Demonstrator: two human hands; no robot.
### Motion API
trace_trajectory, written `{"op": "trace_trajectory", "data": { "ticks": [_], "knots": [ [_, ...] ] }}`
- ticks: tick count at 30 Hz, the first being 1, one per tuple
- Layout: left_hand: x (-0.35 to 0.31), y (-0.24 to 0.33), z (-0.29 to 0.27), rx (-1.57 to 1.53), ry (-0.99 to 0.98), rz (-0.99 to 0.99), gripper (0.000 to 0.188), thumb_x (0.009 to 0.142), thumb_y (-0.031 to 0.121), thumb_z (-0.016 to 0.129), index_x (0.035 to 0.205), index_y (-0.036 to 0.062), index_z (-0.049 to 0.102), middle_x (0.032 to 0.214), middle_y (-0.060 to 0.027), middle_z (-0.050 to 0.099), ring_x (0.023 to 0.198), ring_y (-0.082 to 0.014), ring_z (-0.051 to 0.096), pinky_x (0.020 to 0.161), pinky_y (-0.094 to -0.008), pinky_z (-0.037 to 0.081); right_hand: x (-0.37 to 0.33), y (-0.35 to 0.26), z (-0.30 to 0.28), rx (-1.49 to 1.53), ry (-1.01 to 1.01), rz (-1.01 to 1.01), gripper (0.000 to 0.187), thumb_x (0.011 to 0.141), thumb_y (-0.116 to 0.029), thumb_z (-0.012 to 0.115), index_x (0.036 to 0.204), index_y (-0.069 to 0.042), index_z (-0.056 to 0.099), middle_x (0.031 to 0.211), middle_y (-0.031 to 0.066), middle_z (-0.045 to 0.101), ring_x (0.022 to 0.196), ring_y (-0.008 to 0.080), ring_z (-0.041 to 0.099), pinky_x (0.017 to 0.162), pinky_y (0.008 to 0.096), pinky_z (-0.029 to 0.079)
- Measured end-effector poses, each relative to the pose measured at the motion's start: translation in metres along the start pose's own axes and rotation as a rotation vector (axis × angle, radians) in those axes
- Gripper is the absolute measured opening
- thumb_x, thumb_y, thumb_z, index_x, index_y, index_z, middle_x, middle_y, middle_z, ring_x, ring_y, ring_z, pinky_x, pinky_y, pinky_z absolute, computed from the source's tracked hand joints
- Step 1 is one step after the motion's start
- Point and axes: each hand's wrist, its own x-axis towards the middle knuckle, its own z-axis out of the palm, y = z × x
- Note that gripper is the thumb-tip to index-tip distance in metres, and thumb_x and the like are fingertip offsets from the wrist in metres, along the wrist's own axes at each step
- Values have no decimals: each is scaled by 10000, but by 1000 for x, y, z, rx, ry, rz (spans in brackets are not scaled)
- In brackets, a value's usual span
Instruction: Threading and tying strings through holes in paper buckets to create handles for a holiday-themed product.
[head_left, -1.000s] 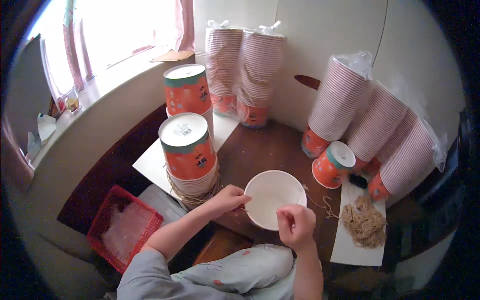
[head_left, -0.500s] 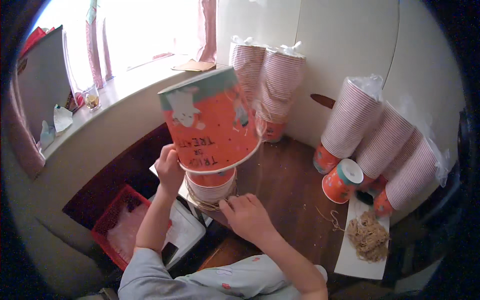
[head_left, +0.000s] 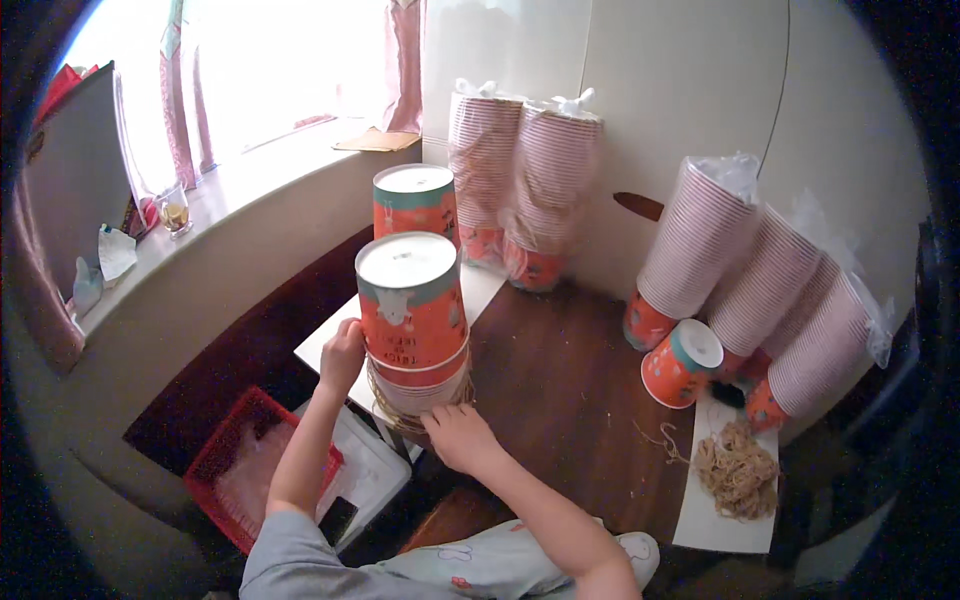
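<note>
An upside-down orange paper bucket (head_left: 412, 325) with a green band and white base sits on top of a nested stack of buckets (head_left: 405, 388) in front of me. My left hand (head_left: 343, 355) is closed on its left side near the rim. Loops of tan string (head_left: 400, 421) circle the lower stack. My right hand (head_left: 460, 436) has its fingers closed together at the string on the stack's near right side; its fingertips are partly hidden. Directly behind stands another upside-down orange bucket (head_left: 415, 212).
Bagged bucket stacks (head_left: 555, 180) stand by the wall, and more stacks (head_left: 697, 240) lean at the right. A single bucket (head_left: 682, 363) and a tangle of string (head_left: 737, 470) are near them. A red basket (head_left: 225, 462) lies low at the left.
The upper bucket, earlier raised and tilted close to me, has come down over the stack and is nearly upright. Another bucket behind it now shows. My right hand has shifted slightly left.
</note>
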Motion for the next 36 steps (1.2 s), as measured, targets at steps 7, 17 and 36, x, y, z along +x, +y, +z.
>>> {"op": "trace_trajectory", "data": {
  "ticks": [7, 17, 36],
  "knots": [
    [38, 5, -31, -138, 280, 70, 239, 699, -67, 463, 932, -20, 489, 927, -182, 522, 909, -336, 510, 775, -379, 438, -8, -9, 5, 114, 208, -168, 245, 708, -109, 493, 940, -34, 512, 957, 172, 510, 945, 303, 499, 832, 406, 388],
    [219, 43, -5, 4, -331, -50, 680, 598, 393, 697, 1096, 8, 440, 1129, -229, 460, 1080, -349, 422, 853, -418, 392, -34, -12, -6, 345, -55, -151, 172, 686, -102, 537, 846, -42, 518, 862, 123, 536, 850, 292, 524, 733, 383, 422],
    [234, 92, 24, -646, -553, -236, 295, 628, 190, 719, 770, 2, 541, 730, -63, 531, 658, -127, 526, 524, -273, 463, -42, 8, -31, 313, 38, -77, 183, 740, -168, 556, 886, -58, 538, 860, 100, 563, 833, 266, 547, 712, 377, 439]
  ]
}}
